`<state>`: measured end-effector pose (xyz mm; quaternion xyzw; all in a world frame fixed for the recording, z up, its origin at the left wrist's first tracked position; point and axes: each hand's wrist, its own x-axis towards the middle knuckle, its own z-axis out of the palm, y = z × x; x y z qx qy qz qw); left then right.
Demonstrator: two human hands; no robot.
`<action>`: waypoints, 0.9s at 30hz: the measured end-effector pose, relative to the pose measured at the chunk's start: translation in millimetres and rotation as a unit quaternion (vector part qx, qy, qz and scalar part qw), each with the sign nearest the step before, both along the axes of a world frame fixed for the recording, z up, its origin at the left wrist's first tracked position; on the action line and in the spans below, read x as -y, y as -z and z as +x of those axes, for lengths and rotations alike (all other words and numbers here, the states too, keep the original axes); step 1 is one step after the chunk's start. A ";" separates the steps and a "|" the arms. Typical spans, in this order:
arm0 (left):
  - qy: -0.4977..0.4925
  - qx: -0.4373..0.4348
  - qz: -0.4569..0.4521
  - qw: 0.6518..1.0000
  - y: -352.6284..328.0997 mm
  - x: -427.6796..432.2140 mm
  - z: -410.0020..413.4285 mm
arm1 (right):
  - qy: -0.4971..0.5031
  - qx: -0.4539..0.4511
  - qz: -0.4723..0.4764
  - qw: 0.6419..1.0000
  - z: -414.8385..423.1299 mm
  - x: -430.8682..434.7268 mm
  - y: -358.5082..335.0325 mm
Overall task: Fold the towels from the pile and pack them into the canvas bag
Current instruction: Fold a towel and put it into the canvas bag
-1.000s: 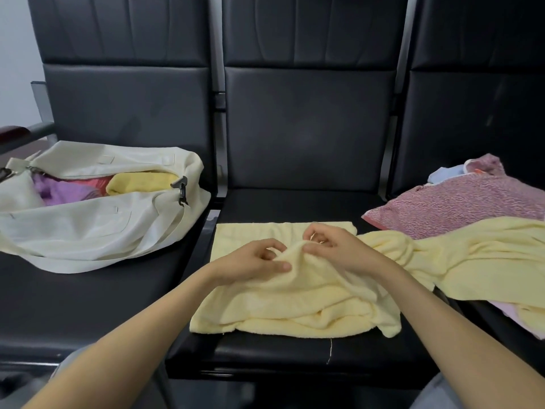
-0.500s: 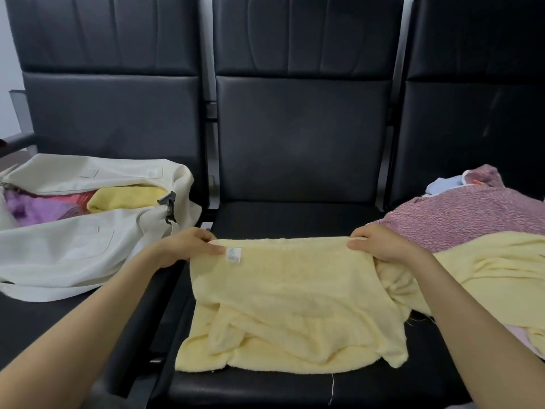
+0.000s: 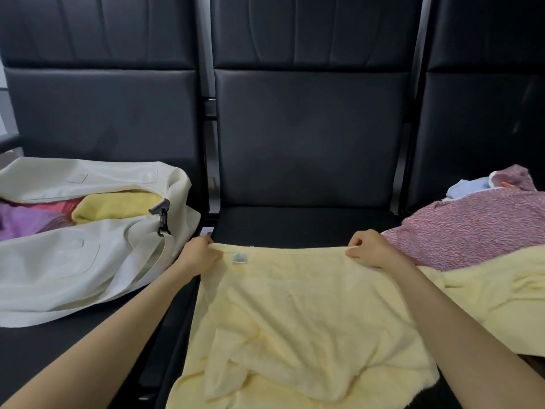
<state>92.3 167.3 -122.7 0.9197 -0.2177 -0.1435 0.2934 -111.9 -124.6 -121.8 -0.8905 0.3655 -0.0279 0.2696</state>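
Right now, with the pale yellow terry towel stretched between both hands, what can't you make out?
Small sewn label on the yellow towel, head view: print too small.
Cream canvas bag: left end cut off by the frame; flap hides most contents.
Pink patterned towel pile: cut off at the right edge.

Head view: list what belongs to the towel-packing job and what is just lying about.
Job: yellow towel, pinched at its far edge by left hand and right hand; canvas bag with packed towels; towel pile.
Just there: black seats.
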 end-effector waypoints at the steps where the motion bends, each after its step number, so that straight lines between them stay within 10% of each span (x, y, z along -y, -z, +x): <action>1: -0.002 0.004 0.007 1.000 1.0 -0.1 1.6 | 0.010 0.006 -0.003 1.000 0.0 0.6 3.0; 18: 0.043 0.020 0.096 0.994 -5.9 -8.3 -4.7 | 0.018 -0.033 -0.073 0.997 -5.0 -7.6 12.5; 27: 0.003 0.082 -0.043 0.996 -31.1 -33.4 -52.1 | 0.073 0.053 -0.120 0.989 -59.4 -33.9 -31.3</action>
